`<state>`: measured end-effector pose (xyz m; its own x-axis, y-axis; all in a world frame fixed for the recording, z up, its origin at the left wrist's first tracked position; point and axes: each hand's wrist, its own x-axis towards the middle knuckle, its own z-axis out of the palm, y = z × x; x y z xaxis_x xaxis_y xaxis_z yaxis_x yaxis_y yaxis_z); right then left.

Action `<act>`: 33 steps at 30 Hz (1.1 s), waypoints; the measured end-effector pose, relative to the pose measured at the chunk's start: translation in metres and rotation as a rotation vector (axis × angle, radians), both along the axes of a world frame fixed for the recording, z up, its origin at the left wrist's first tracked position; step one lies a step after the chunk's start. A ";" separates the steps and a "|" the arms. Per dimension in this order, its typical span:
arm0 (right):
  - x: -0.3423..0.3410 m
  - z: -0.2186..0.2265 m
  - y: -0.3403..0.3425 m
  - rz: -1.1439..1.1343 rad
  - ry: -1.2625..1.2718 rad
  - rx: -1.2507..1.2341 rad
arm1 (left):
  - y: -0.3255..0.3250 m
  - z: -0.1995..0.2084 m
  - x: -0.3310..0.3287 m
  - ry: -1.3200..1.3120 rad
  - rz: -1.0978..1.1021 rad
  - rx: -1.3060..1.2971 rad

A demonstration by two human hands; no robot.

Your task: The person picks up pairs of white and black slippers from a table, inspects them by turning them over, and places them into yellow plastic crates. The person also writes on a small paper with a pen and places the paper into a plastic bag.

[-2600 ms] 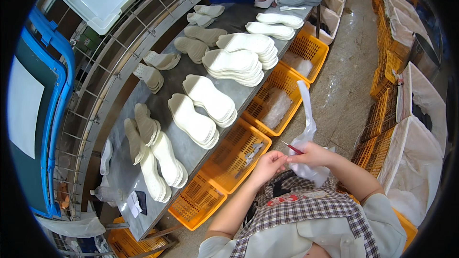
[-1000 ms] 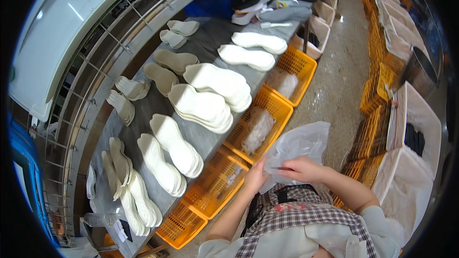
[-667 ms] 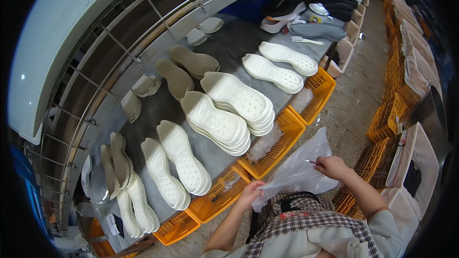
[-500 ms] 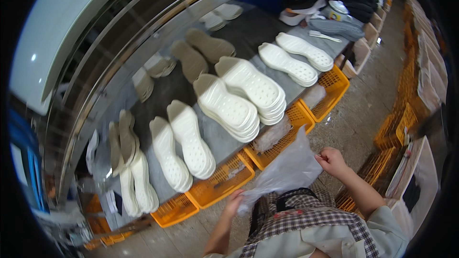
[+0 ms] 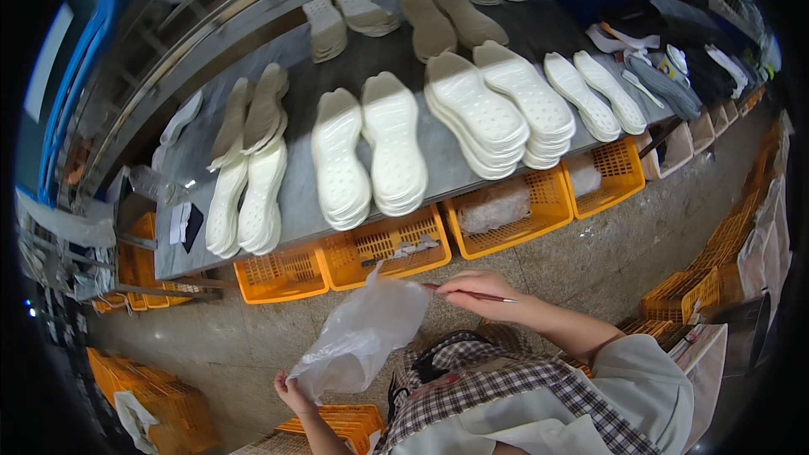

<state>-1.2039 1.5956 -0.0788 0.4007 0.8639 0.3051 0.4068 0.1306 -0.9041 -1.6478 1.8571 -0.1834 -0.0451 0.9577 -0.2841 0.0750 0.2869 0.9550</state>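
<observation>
A clear plastic bag (image 5: 362,329) hangs in front of my body, below the table's front edge. My left hand (image 5: 292,394) is closed on its lower left edge. My right hand (image 5: 482,281) is closed around a thin, dark red, pen-like stick (image 5: 489,296) with a pale pointed end toward my wrist. The stick's other end reaches the bag's right edge; whether these fingers also pinch the bag, I cannot tell. White shoe soles (image 5: 393,152) with small round holes lie beyond in stacked pairs, nearest edge toward me.
The grey table (image 5: 295,236) also bears brown-grey soles (image 5: 427,27) farther back and a brush (image 5: 643,88) at right. Orange crates (image 5: 383,265) stand under its front edge, some holding plastic bags (image 5: 495,206). More orange crates (image 5: 156,400) stand on the floor at left and right.
My view has swung left. The bag has moved left and down relative to the crates, with my left hand still on it. The red stick now shows in my right hand.
</observation>
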 end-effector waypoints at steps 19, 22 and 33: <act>-0.243 0.031 0.436 0.225 0.651 -0.081 | 0.276 0.097 -0.081 0.612 -0.452 0.488; -0.247 0.023 0.471 0.193 0.615 -0.064 | 0.343 0.116 -0.040 0.753 -0.543 0.569; -0.247 0.011 0.555 0.141 0.613 -0.079 | 0.530 0.120 0.095 1.274 -0.667 0.715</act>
<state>-1.4513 2.1506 -0.0674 0.3627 0.9318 -0.0104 -0.2044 0.0686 -0.9765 -1.5530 2.3867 -0.0630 0.5689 0.8160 0.1029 0.8113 -0.5773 0.0927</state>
